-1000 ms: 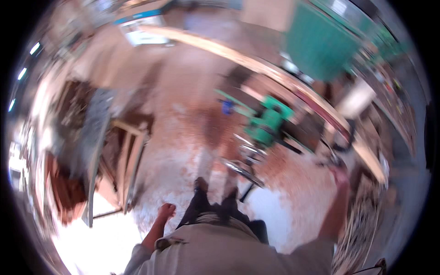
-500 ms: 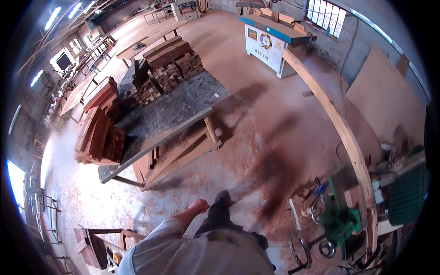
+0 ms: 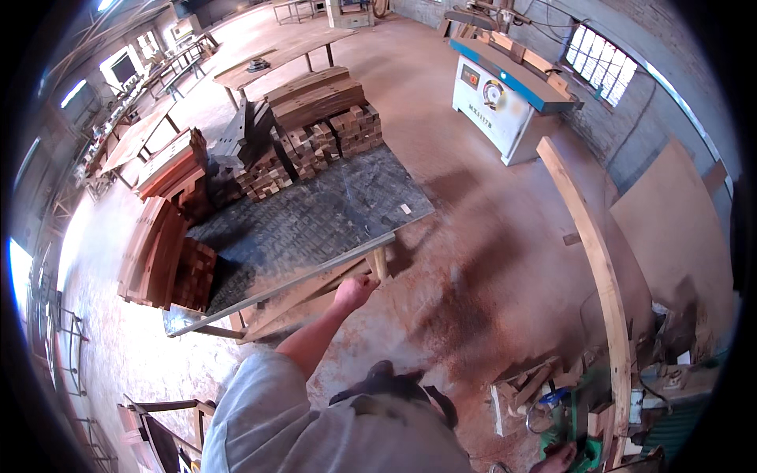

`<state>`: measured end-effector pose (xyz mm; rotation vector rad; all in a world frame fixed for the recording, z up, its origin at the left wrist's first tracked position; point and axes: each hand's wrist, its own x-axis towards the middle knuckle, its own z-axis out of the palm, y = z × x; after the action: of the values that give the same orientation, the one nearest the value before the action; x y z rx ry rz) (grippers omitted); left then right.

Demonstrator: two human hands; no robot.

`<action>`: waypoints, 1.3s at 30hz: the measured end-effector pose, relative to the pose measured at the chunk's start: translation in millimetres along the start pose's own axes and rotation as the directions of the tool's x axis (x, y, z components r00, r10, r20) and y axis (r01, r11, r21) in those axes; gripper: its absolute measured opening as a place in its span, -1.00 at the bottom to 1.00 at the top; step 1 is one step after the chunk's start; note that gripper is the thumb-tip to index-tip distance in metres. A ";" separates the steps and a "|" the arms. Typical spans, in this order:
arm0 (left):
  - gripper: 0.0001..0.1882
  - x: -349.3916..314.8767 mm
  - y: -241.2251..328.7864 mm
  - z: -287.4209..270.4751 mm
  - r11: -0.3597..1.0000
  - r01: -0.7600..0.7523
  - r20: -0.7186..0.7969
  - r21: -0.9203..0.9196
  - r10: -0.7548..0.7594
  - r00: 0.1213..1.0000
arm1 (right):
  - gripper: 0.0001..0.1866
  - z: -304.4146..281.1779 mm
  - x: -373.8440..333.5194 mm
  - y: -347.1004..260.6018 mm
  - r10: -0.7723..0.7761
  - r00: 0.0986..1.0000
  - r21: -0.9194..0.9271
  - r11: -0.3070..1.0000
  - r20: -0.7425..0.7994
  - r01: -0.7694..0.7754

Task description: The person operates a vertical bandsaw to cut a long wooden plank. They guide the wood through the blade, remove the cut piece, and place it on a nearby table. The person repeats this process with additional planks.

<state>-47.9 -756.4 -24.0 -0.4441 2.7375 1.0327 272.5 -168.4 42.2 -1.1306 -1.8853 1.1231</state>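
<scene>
My left hand (image 3: 357, 292) is stretched out ahead with its fingers curled into a fist. No object shows in it. It appears in front of the near edge of a dark-topped workbench (image 3: 315, 209); whether it touches the bench I cannot tell. Low at the right, what looks like my right hand (image 3: 557, 458) shows dimly beside a green machine (image 3: 585, 453) with a blue handle. Its fingers are too dark and cut off to read. A long pale timber (image 3: 587, 236) rises past that machine, its far end reaching out over the floor.
Stacked reddish wood pieces (image 3: 158, 252) and small cut blocks (image 3: 351, 130) lie on the bench. Beyond stands a white machine (image 3: 493, 110) with a blue-edged table. A large brown board (image 3: 670, 225) leans at the right wall. Wood scraps (image 3: 524, 386) lie near the green machine.
My left arm has swung forward and up, from low by my leg to in front of the bench edge. The bench appears closer. A dim hand shape has come into view at lower right.
</scene>
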 end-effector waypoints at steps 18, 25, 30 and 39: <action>-0.64 321.6 -7.1 -333.2 0.967 -0.002 -0.656 0.254 0.174 0.735 | -0.70 240.2 -90.8 -23.3 0.546 0.676 -0.136 0.817 0.495 -0.560; -0.74 427.8 -15.8 -408.5 0.868 0.108 -0.639 0.486 0.268 0.721 | -0.70 233.2 -128.4 59.0 0.403 0.583 -0.309 0.915 0.705 -0.259; -0.78 467.0 -16.1 -424.1 0.791 0.135 -0.582 0.597 0.311 0.751 | -0.65 241.5 -138.3 80.4 0.678 0.390 -0.098 0.562 0.623 -0.821; -0.77 474.1 -25.3 -430.1 0.688 0.071 -0.506 0.722 0.457 0.731 | -0.77 307.2 -156.6 -23.9 0.695 0.636 -0.169 0.708 0.334 -0.686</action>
<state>-511.9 -1162.0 150.9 -0.4030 3.5588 -0.3508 67.9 -419.1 -79.5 -1.8591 -1.7533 1.8549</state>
